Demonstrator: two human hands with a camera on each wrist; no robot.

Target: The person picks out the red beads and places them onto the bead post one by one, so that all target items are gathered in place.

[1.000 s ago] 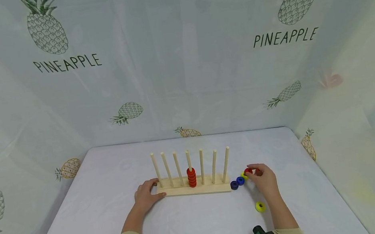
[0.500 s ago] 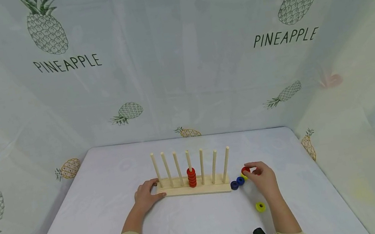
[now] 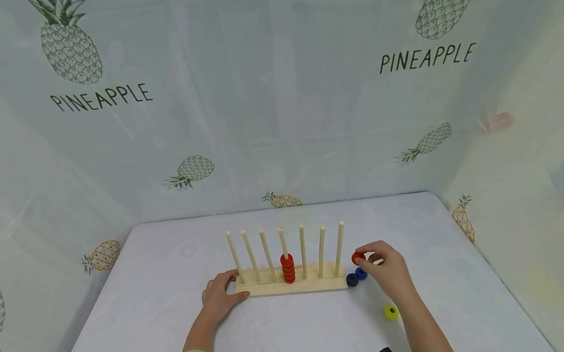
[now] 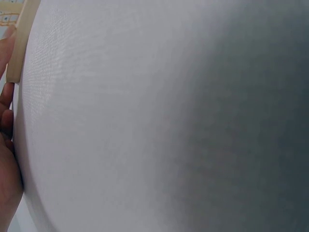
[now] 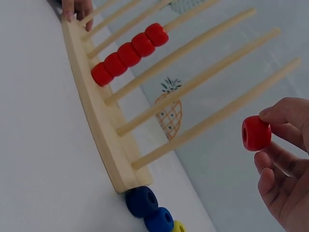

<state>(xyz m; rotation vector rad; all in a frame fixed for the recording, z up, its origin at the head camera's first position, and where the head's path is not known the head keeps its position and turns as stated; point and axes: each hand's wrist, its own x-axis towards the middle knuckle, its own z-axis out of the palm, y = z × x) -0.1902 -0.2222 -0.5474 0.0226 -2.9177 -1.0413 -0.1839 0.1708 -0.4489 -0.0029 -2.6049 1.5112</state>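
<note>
A wooden peg rack [image 3: 304,286] with a row of upright pegs stands on the table. Several red beads [image 3: 288,269] are stacked on its middle peg. My left hand [image 3: 218,296] grips the rack's left end, thumb along the front and fingers behind; the left wrist view catches only part of this hand at its edge. Between the thumb and fingers of my right hand [image 3: 391,274] is a red bead [image 5: 257,133], its hole showing. That bead is held up in the air, to the right of the rack's last peg.
At the rack's right end lie a dark blue bead [image 3: 352,280], a blue bead [image 3: 361,273] and a yellow bead [image 5: 179,226] in a line. Another yellow bead [image 3: 391,312] lies nearer the front, beside the right forearm. A pineapple-print curtain [image 3: 272,110] hangs behind the table.
My right hand has lifted the red bead from beside the yellow one and brought it left, toward the rack. The left hand keeps its grip in the same place.
</note>
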